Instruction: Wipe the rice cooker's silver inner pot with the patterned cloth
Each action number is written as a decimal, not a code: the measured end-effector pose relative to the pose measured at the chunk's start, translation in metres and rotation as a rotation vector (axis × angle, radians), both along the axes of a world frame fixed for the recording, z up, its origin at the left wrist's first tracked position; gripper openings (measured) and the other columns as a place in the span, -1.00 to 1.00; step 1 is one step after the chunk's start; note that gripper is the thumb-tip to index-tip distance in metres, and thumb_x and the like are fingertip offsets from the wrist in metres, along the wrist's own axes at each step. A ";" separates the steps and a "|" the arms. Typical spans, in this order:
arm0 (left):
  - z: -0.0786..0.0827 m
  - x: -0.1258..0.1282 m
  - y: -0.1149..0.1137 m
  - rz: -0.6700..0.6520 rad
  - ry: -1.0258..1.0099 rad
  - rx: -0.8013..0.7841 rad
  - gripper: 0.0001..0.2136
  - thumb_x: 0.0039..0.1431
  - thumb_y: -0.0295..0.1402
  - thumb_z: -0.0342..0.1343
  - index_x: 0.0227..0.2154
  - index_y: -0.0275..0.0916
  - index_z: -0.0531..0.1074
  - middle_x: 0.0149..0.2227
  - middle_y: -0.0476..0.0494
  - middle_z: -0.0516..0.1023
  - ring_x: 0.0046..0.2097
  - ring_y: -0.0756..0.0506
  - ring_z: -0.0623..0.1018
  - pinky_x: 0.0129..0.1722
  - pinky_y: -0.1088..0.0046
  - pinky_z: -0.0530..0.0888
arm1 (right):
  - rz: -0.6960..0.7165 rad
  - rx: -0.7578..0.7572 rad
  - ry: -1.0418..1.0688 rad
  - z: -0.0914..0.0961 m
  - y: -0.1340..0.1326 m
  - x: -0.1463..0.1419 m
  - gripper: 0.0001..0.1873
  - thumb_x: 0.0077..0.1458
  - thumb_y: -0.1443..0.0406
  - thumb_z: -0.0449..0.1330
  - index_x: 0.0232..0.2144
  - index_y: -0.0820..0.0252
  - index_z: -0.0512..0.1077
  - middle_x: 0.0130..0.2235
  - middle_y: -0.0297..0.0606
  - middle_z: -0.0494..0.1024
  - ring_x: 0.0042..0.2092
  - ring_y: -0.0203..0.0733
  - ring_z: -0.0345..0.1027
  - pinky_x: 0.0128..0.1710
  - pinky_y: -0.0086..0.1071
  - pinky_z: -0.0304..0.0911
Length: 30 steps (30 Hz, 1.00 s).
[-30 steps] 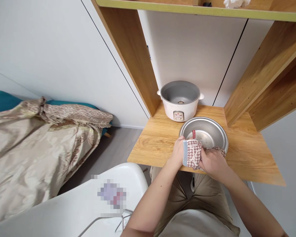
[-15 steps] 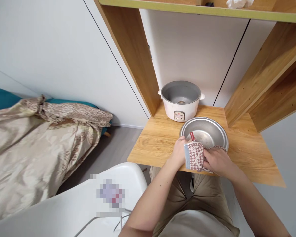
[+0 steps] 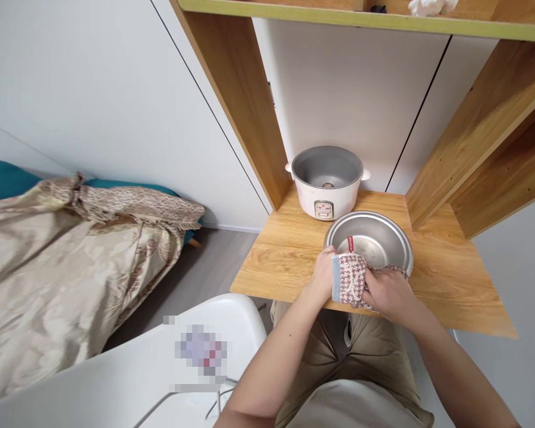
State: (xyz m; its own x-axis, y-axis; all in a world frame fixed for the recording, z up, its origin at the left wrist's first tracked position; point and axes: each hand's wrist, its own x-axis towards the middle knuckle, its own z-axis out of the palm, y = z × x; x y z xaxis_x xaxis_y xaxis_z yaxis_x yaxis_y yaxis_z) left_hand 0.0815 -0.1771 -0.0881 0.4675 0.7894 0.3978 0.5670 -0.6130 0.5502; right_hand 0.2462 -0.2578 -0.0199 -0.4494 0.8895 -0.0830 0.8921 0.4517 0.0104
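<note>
A silver metal inner pot stands on the wooden tabletop, close to its front edge. At the pot's near left rim is my left hand, closed there, with its fingers partly hidden behind a cloth. That red-and-white patterned cloth has a pale blue border and a small red tag, and it lies over the near rim. My right hand is closed on the cloth's right part and presses it against the pot's near side. Behind the pot sits a white rice cooker body, open at the top, with no inner pot in it.
The wooden tabletop is framed by upright boards, with a shelf above. A white chair with a blurred-out item and a cable stands at the lower left. Beyond it is a bed with a patterned cover.
My right hand and the cloth have shifted slightly to the left along the near rim. The red tag has swung upright. Pot and cooker stay in place.
</note>
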 end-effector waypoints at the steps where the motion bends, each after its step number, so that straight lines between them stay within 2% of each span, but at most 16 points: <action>1: 0.003 -0.001 -0.001 -0.002 0.008 0.012 -0.74 0.11 -0.34 -0.03 -0.68 -0.17 0.26 -0.73 0.03 0.21 -0.63 -0.02 0.16 -0.48 0.37 0.21 | 0.008 -0.006 -0.008 0.000 0.001 0.002 -0.75 0.22 0.19 0.02 -0.20 0.23 0.37 -0.36 -0.16 0.57 -0.32 -0.11 0.44 -0.34 -0.35 0.12; 5: 0.011 -0.003 -0.006 -0.004 0.067 0.101 -0.82 0.01 -0.32 0.06 -0.65 -0.18 0.30 -0.72 0.01 0.24 -0.61 -0.02 0.16 -0.45 0.36 0.20 | 0.049 -0.028 -0.011 -0.001 0.004 0.013 -0.75 0.21 0.17 0.04 -0.19 0.21 0.36 -0.33 -0.17 0.57 -0.28 -0.09 0.44 -0.30 -0.34 0.12; 9: 0.012 -0.003 -0.010 0.035 0.173 0.231 -0.86 0.01 -0.32 0.07 -0.60 -0.19 0.36 -0.70 -0.01 0.29 -0.61 -0.03 0.19 -0.42 0.35 0.21 | 0.076 -0.012 0.023 -0.004 0.004 0.018 -0.73 0.20 0.18 0.06 -0.14 0.24 0.34 -0.32 -0.18 0.57 -0.28 -0.10 0.43 -0.31 -0.35 0.10; 16: 0.012 -0.001 -0.009 0.044 0.149 0.156 -0.75 0.17 -0.41 -0.06 -0.59 -0.22 0.38 -0.69 0.02 0.32 -0.59 -0.02 0.23 -0.43 0.39 0.22 | 0.019 0.012 0.014 -0.003 0.000 0.003 -0.75 0.21 0.20 0.04 -0.18 0.27 0.35 -0.36 -0.14 0.56 -0.32 -0.11 0.43 -0.34 -0.36 0.10; 21: 0.010 -0.002 -0.007 0.032 0.158 0.138 -0.76 0.14 -0.42 -0.04 -0.61 -0.20 0.38 -0.69 0.01 0.31 -0.59 -0.02 0.22 -0.45 0.38 0.21 | -0.002 0.008 0.010 -0.001 0.000 0.001 -0.74 0.23 0.19 0.00 -0.18 0.24 0.36 -0.36 -0.15 0.56 -0.32 -0.10 0.44 -0.33 -0.35 0.12; 26: 0.008 -0.003 -0.007 0.026 0.142 0.167 -0.82 0.09 -0.32 0.03 -0.58 -0.19 0.38 -0.71 0.02 0.28 -0.60 -0.03 0.19 -0.44 0.36 0.21 | 0.023 -0.047 -0.021 -0.002 0.004 0.012 -0.73 0.22 0.17 0.00 -0.18 0.21 0.37 -0.34 -0.15 0.57 -0.28 -0.09 0.45 -0.30 -0.35 0.14; 30: 0.009 -0.002 -0.009 0.037 0.123 0.184 -0.80 0.11 -0.31 0.03 -0.58 -0.20 0.38 -0.71 0.02 0.30 -0.59 -0.02 0.18 -0.44 0.37 0.20 | 0.034 -0.015 -0.022 -0.003 0.004 0.012 -0.74 0.22 0.18 0.01 -0.19 0.23 0.37 -0.36 -0.15 0.57 -0.30 -0.09 0.44 -0.32 -0.35 0.12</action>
